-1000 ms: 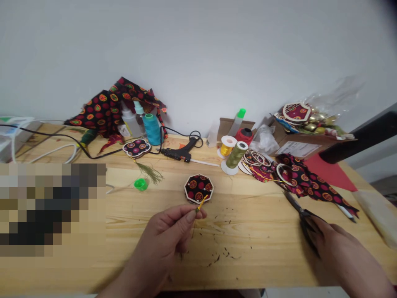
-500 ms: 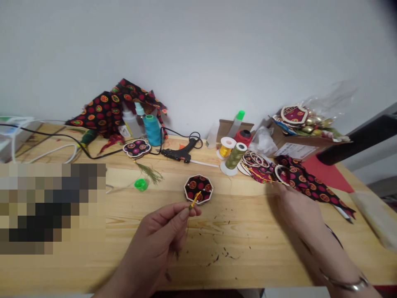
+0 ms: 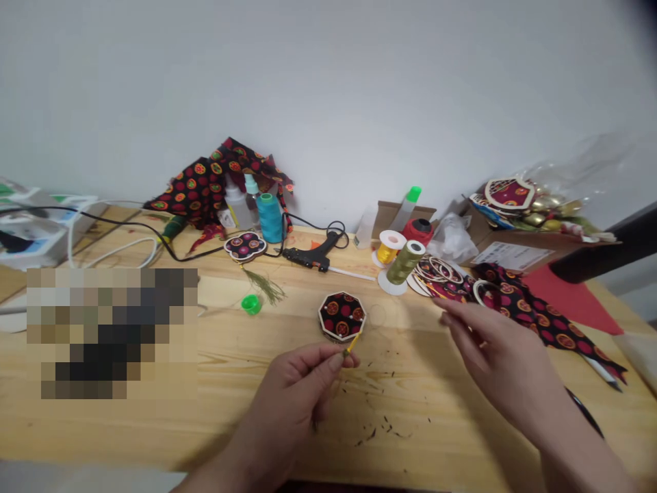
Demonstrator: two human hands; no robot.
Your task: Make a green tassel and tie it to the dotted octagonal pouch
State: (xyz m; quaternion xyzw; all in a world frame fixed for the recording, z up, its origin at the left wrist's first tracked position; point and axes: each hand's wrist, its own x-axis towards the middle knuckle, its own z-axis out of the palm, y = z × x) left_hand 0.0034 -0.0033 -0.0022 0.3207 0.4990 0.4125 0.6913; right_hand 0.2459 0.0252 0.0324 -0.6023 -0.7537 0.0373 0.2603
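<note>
My left hand [image 3: 302, 383] is closed in a pinch on a small tassel with an olive-green wound head and a yellow loop [image 3: 352, 344] that sticks up past the fingertips. Most of its strands are hidden by the hand. Just beyond the fingertips lies an octagonal ornament [image 3: 342, 316] of patterned dark fabric with a pale rim and small white beads. My right hand [image 3: 495, 349] hovers over the table to the right, thumb and fingers pressed together. Whatever they hold, if anything, is too fine to make out.
Behind the ornament lie a black glue gun [image 3: 313, 257], a flower-shaped ornament [image 3: 245, 246] with a green tassel, and a green cap [image 3: 251, 305]. Olive [image 3: 404, 263] and yellow thread spools [image 3: 390, 248] stand near pale rings [image 3: 444, 269]. Dark scraps [image 3: 387, 428] litter the front.
My right hand has drawn back from the rings and fabric pieces toward me. My left hand still pinches the tassel, its yellow loop now at the ornament's lower right edge. The view has shifted left.
</note>
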